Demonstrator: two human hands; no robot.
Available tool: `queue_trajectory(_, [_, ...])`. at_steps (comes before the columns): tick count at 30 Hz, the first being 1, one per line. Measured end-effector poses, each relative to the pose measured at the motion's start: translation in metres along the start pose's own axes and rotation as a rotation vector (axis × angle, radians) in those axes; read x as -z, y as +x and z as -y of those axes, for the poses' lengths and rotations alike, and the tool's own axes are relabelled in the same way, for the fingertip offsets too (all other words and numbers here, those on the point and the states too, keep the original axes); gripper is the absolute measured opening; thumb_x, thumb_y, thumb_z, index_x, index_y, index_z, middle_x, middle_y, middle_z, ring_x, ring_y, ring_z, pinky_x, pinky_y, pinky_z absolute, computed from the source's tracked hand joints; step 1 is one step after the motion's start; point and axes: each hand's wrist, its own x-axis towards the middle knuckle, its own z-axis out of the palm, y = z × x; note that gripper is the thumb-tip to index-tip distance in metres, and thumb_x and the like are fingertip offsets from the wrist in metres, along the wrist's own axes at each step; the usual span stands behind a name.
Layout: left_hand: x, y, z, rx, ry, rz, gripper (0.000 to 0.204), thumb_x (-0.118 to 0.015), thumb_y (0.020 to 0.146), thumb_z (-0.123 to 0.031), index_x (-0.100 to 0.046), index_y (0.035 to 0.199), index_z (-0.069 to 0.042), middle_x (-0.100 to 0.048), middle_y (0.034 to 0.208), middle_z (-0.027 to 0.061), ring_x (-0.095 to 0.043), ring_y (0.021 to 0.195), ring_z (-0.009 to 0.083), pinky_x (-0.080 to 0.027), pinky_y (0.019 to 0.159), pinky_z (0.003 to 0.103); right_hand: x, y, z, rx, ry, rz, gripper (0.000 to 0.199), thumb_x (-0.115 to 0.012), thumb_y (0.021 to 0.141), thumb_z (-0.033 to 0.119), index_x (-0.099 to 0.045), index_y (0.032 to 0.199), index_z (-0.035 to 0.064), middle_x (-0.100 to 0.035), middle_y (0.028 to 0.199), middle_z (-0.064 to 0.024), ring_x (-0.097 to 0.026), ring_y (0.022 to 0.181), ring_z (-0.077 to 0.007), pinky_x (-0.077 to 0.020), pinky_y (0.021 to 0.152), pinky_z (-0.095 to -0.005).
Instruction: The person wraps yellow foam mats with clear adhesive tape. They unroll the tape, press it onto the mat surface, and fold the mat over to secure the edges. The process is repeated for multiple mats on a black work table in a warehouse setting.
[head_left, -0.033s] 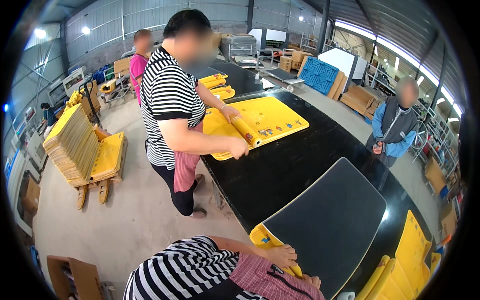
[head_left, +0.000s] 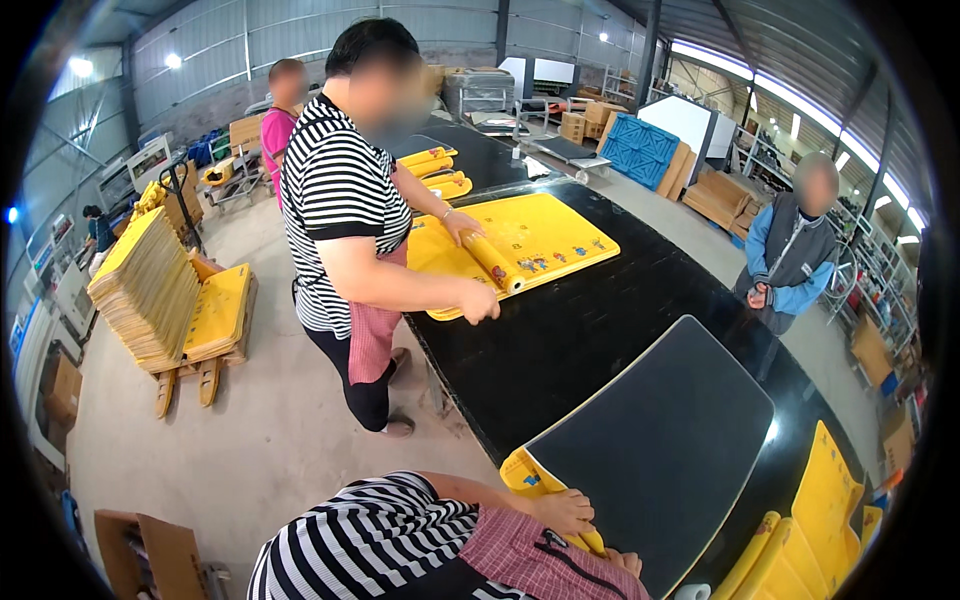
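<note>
A large mat [head_left: 660, 430] lies on the black table with its dark grey face up. Its near edge is turned over into a roll [head_left: 527, 474] that shows yellow with printed figures. My left hand [head_left: 565, 511] is closed over the roll. Lower down the same edge, my right hand [head_left: 627, 563] presses on the roll with bent fingers, partly cut off by my clothing. Beside the mat's lower corner stands the end of a small white roll [head_left: 692, 592].
Farther along the black table [head_left: 560, 350], a co-worker in a striped shirt rolls a yellow mat [head_left: 550, 235]. More yellow mats [head_left: 815, 510] lie to my right. A person [head_left: 790, 245] stands across the table. Stacked yellow sheets [head_left: 145, 290] rest on a pallet at left; a cardboard box [head_left: 165, 555] stands nearby.
</note>
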Motion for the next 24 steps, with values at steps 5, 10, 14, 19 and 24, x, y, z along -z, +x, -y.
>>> queue_trajectory(5, [0.000, -0.003, 0.000, -0.053, -0.014, -0.053, 0.035, -0.065, 0.097, -0.025, -0.066, 0.129, -0.011, -0.061, 0.119, 0.0109, -0.054, 0.117, 0.0271, -0.041, 0.104, 0.042, 0.002, 0.003, 0.002, 0.006, 0.008, 0.026, 0.034, -0.078, 0.082, 0.025, -0.072, 0.113, 0.0138, -0.060, 0.104, -0.0127, -0.056, 0.106, -0.0335, -0.0482, 0.092, -0.0451])
queue_trajectory(10, [-0.006, 0.002, -0.007, 0.008, 0.043, 0.033, 0.031, -0.063, 0.098, -0.022, -0.064, 0.126, -0.010, -0.061, 0.121, 0.0106, -0.054, 0.119, 0.0265, -0.041, 0.105, 0.042, 0.001, 0.007, 0.000, 0.030, 0.016, 0.034, 0.034, -0.077, 0.082, 0.026, -0.072, 0.113, 0.0136, -0.060, 0.104, -0.0129, -0.057, 0.106, -0.0339, -0.0483, 0.091, -0.0453])
queue_trajectory(14, [0.004, 0.012, -0.015, 0.030, 0.098, 0.137, 0.029, -0.062, 0.100, -0.025, -0.064, 0.124, -0.010, -0.061, 0.122, 0.0104, -0.054, 0.118, 0.0261, -0.045, 0.101, 0.042, 0.001, 0.005, 0.002, 0.013, 0.010, 0.029, 0.034, -0.077, 0.082, 0.026, -0.072, 0.113, 0.0135, -0.060, 0.104, -0.0130, -0.057, 0.105, -0.0341, -0.0484, 0.091, -0.0455])
queue_trajectory(19, [-0.022, 0.001, -0.006, 0.067, 0.224, 0.055, 0.023, -0.060, 0.097, -0.023, -0.068, 0.115, -0.011, -0.061, 0.113, 0.0071, -0.056, 0.111, 0.0259, -0.048, 0.092, 0.041, -0.012, 0.024, 0.015, 0.071, 0.055, 0.016, 0.033, -0.076, 0.083, 0.027, -0.072, 0.113, 0.0133, -0.060, 0.103, -0.0132, -0.057, 0.105, -0.0345, -0.0486, 0.090, -0.0458])
queue_trajectory(24, [-0.007, 0.008, -0.012, 0.048, 0.222, 0.022, 0.022, -0.060, 0.095, -0.023, -0.070, 0.112, -0.013, -0.060, 0.113, 0.0063, -0.055, 0.111, 0.0243, -0.045, 0.093, 0.040, -0.013, 0.016, -0.007, 0.072, 0.028, 0.010, 0.033, -0.075, 0.083, 0.027, -0.073, 0.113, 0.0131, -0.060, 0.103, -0.0133, -0.057, 0.104, -0.0349, -0.0487, 0.090, -0.0461])
